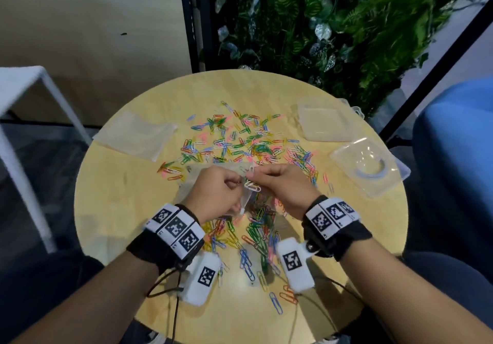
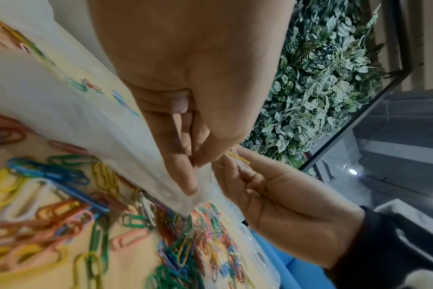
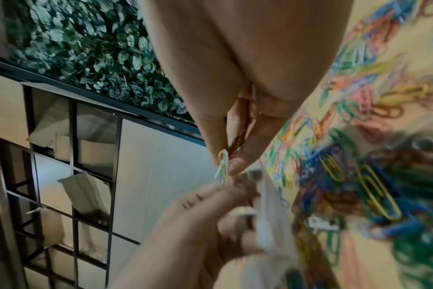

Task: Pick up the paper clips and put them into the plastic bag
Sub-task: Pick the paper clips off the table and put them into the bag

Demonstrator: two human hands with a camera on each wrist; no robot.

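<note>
Nearest the table (image 1: 112, 210) edge, large paper clips (image 1: 246, 261) lie loose between the wrists. Just beyond, the plastic bag (image 1: 240, 202) is held raised above the table by the left hand (image 1: 216, 191), whose fingers (image 2: 185, 172) are curled and pinched on its rim, probably so that the mouth stays up and open. The bag's lower part looks already loaded with clips, seen through the film. The right hand (image 1: 286, 186) is closed on a small bunch of clips (image 3: 224, 166), white and yellow among them, pinched between thumb and fingertips right at the bag's mouth, touching or almost touching the left hand; a drop into the opening is judged to be the step in hand. Farther out, many small coloured clips (image 1: 240, 138) are scattered mid-table, so much of the task is judged to remain. Spare bags (image 1: 136, 135) lie far left, and clear plastic boxes (image 1: 369, 167) far right.
</note>
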